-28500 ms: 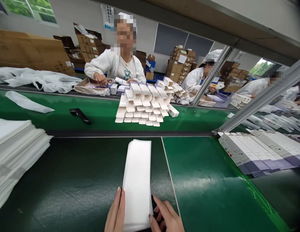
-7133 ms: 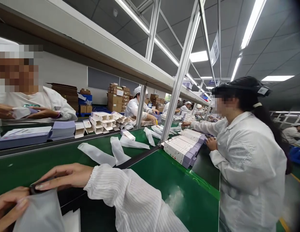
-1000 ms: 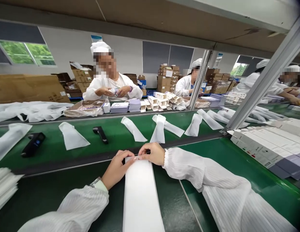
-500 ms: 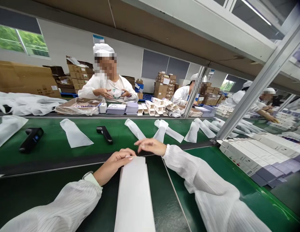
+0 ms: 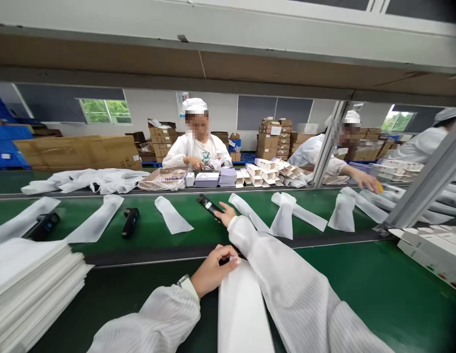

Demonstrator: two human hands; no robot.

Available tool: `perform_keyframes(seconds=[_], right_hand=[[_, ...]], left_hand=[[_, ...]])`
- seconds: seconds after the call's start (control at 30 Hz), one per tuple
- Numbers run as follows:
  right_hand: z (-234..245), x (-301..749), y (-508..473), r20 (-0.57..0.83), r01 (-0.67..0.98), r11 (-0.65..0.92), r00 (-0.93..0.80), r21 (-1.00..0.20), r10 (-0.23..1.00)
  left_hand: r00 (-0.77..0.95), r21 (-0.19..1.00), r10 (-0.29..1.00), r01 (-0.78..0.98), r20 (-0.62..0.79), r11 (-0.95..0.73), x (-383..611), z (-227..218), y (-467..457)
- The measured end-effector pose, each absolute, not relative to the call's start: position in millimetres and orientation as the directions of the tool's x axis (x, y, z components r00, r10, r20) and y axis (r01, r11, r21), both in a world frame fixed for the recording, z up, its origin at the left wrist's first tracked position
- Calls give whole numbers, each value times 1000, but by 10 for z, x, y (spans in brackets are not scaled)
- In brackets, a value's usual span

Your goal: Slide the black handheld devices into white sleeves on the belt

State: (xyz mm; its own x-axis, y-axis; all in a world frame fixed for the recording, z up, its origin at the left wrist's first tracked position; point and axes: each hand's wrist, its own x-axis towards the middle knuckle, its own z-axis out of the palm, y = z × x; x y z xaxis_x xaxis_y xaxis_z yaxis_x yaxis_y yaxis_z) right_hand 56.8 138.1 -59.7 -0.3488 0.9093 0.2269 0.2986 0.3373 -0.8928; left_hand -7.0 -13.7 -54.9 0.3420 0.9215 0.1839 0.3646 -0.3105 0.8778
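At the near end of the green belt, my right hand (image 5: 225,214) is closed around one end of a black handheld device (image 5: 209,204). The rest of the device points away to the left. My left hand (image 5: 215,269) pinches the far end of a long, flat white sleeve (image 5: 243,314), thumb on top. That sleeve lies lengthwise in front of me, its right edge partly covered by my right forearm. Two more black pistol-shaped devices, one closer (image 5: 130,223) and one farther left (image 5: 43,225), rest on the belt; a white sleeve partly covers the left one.
A thick stack of white sleeves (image 5: 33,294) stands at the left. Loose white sleeves (image 5: 172,215) lie along the belt (image 5: 191,240). Across it, a co-worker (image 5: 198,147) sits behind small cartons (image 5: 207,180). A metal post (image 5: 419,181) and printed boxes (image 5: 430,255) are at right.
My view has swung left, bringing the sleeve stack into sight. My right hand has reached forward and taken hold of a black device. My left hand stays at the sleeve's end.
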Motion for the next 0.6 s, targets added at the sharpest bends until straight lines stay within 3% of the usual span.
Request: perform_keyframes(seconds=[0.13,0.23,0.47,0.6], right_hand=[[-308,1184,1216,228,-73,219,-452,-973,863],[-119,1484,957,243,-347,37,-573,-937,783],[-48,1522,628,215,-399,-31,-557,-916,802],[-12,1658,565,183,-267,8,-640,-964,747]], left_hand=[[348,912,915,272,205,-307,-78,-521,-108],[364,915,900,226,239,-335,-72,-453,-111],[321,945,912,116,256,-306,42,-199,-172],[106,933,932,67,346,-354,181,27,-138]])
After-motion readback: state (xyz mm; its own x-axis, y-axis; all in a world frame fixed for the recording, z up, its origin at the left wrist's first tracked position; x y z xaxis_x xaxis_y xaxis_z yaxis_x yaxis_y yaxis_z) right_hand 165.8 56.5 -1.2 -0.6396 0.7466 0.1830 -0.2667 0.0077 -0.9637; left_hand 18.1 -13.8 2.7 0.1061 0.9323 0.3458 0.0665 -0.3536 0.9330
